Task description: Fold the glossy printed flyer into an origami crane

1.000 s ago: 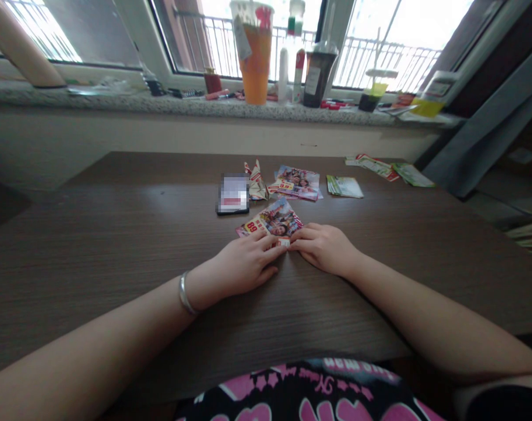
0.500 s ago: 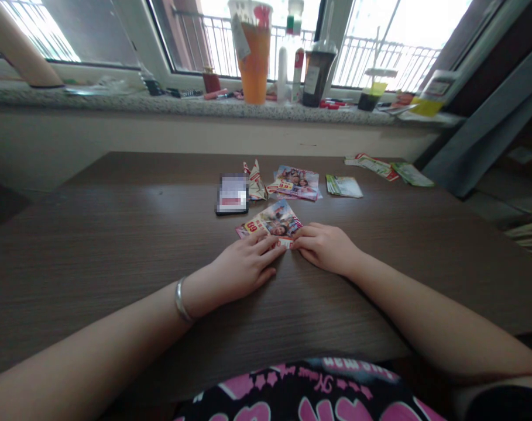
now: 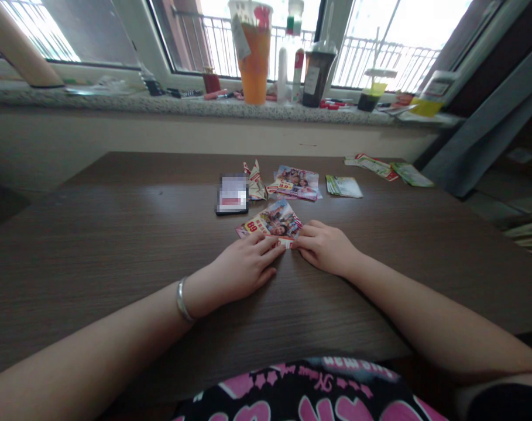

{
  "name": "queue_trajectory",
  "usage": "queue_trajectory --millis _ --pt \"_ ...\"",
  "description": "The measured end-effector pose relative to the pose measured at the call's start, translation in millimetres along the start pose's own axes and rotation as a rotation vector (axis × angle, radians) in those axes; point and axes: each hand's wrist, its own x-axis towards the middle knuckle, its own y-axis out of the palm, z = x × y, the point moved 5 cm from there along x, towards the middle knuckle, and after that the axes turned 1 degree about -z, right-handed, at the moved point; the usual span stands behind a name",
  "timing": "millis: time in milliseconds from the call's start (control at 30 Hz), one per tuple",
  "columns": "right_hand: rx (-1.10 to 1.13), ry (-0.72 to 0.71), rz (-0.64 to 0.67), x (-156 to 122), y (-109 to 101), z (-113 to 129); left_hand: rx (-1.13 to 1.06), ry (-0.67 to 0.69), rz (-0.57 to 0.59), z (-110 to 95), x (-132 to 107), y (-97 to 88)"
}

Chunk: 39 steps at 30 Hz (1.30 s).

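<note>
From where I stand, the person in the black-and-pink shirt (image 3: 309, 393) has both hands down on the bench (image 3: 125, 245), working at a colourful flyer (image 3: 270, 221). It lies at an angle in the middle of the bench, its printed picture facing up, with a narrow orange-and-white strip showing between the fingertips at the near edge. The left hand (image 3: 248, 261) lies flat with its fingers stretched over that edge, so its grip is open; a silver bangle (image 3: 184, 299) circles the wrist. The right hand (image 3: 325, 248) has its fingers bent at the flyer's right corner; I cannot tell whether its grip is pinching the paper or only pressing on it. The fingertips of the two hands are close together.

Just beyond the flyer lie a phone (image 3: 233, 195), a folded paper shape (image 3: 257, 186) beside it, and a pile of similar flyers (image 3: 297, 182). To the right is a small stack of green-and-white papers (image 3: 345, 186), with loose strips (image 3: 375, 166) farther off. An orange drink (image 3: 254, 64) and a dark drink (image 3: 317, 76) stand on the windowsill (image 3: 182, 109).
</note>
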Motion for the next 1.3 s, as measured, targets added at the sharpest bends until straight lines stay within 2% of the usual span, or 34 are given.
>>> queue_trajectory --millis 167,800,1300 --pt "-0.002 0.002 0.000 -0.8 0.2 -0.1 0.013 0.036 0.002 -1.4 0.4 -0.6" --pt "0.043 -0.042 0.025 0.4 1.0 2.0 -0.010 0.009 -0.007 2.0 2.5 -1.4" --pt "0.103 -0.020 0.029 -0.5 -1.5 -7.7 0.025 0.014 0.026 1.6 4.8 -1.0"
